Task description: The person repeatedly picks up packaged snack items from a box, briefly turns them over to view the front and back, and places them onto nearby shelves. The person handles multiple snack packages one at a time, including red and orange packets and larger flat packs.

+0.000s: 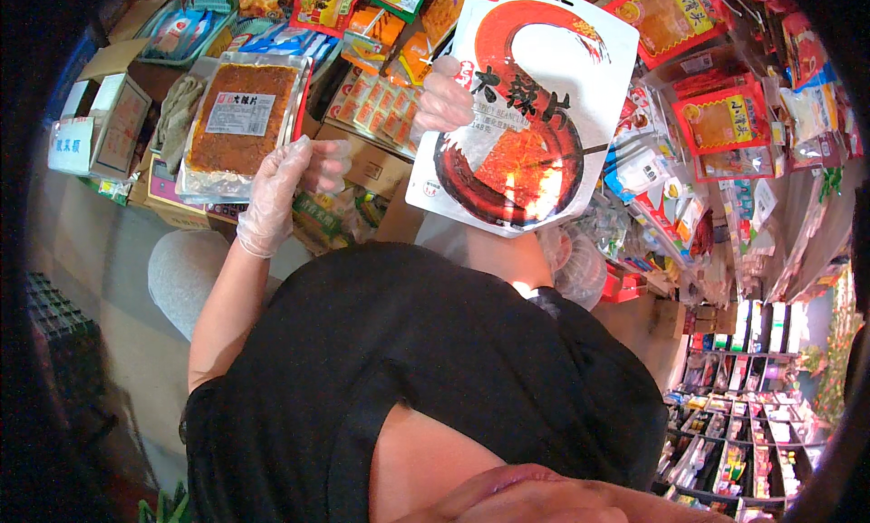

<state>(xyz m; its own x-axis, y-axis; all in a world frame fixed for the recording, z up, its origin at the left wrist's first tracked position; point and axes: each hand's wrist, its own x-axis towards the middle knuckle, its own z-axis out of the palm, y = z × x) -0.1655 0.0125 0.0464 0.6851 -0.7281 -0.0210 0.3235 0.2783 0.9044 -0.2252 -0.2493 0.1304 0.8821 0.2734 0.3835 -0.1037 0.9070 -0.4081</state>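
My right hand (443, 101), in a clear disposable glove, grips a large white food pouch (598, 67). Its fingers wrap around the pouch's left edge, while my forearm passes behind it. On the pouch are writing, a red brush-like swirl and a picture of red food in a dark bowl. My left hand (289, 183), gloved too, is beside the lower right corner of a stack of flat clear packs (234, 152) of brown food. Nothing shows between its slightly curled fingers; whether it touches the stack I cannot tell. The top pack bears a white label.
An opened cardboard box (119, 125) and a grey-green cloth (178, 118) lie left of the stack. Beyond are a basket (180, 30) of blue packs and a box of small orange-and-white packets (377, 105). Red snack bags (720, 118) hang at right, above divided shelves (734, 428).
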